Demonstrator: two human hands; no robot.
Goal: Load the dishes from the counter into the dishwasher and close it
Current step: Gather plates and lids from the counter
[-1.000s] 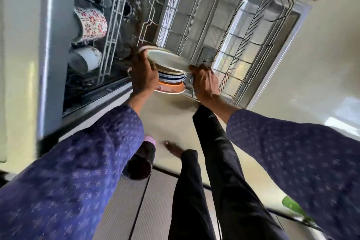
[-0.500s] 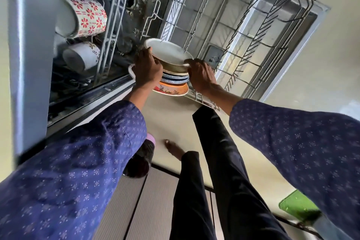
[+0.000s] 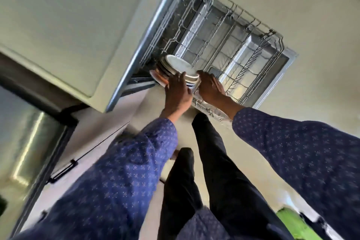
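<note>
Lower plates [image 3: 158, 78] in stack hidden; frame blurred.

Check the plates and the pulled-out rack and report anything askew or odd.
The stack of plates is tilted well off level above the rack's near corner, held from both sides by the left hand and right hand. No plate stands in the rack's tines yet. Nothing looks broken or spilled.
</note>
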